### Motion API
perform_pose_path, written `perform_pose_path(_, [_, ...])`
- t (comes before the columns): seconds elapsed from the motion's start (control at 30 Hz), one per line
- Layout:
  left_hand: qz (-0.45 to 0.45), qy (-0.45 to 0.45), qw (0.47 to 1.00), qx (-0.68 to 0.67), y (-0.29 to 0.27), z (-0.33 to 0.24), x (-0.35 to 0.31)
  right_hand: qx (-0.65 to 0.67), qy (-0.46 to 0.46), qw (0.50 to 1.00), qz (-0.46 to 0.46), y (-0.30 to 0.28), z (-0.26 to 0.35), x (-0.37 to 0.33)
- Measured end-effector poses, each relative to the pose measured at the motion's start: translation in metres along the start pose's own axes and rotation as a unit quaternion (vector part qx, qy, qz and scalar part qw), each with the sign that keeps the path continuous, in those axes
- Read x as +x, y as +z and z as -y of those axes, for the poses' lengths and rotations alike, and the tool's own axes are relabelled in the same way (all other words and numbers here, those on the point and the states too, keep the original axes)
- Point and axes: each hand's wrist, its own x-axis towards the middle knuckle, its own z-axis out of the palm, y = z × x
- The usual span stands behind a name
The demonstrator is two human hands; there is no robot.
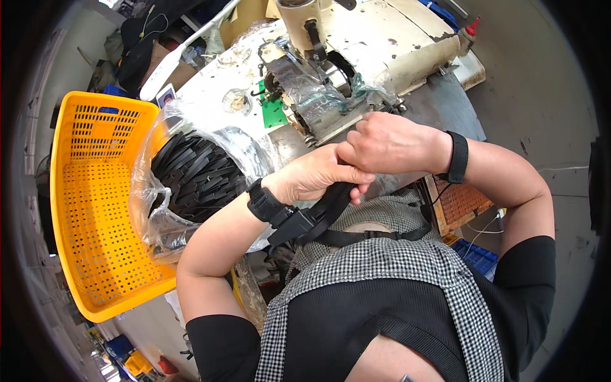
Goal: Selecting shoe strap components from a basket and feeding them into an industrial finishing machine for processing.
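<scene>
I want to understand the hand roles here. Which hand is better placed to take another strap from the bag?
Probably the left hand. It is on the side of the bag of black straps, beside the yellow basket. The right hand sits closer to the machine and would have to cross over. Both hold a strap now.

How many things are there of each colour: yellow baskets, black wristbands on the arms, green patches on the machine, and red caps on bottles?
Yellow basket: 1
Black wristbands: 2
Green patch on the sewing machine: 1
Red bottle cap: 1
Total: 5
The black strips in the clear bag are too many to count.
</scene>
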Motion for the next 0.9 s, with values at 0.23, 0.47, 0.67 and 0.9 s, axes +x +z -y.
perform_pose_path(0.23, [-0.024,-0.046,0.995,0.085,0.010,-0.013,-0.005,-0.127,0.068,0.989,-0.030,-0.002,-0.008,-0.014])
perform_pose_path(0.47, [-0.008,0.023,0.999,0.034,0.006,-0.008,0.006,-0.063,0.057,0.992,-0.092,-0.014,-0.010,-0.006])
perform_pose_path(0.67, [-0.079,0.273,0.959,-0.014,-0.007,-0.007,0.003,0.416,0.217,0.842,-0.266,0.001,0.008,-0.019])
perform_pose_path(0.9, [-0.141,0.328,0.934,0.010,0.007,-0.008,0.015,0.685,0.320,0.638,-0.146,0.047,0.034,-0.002])
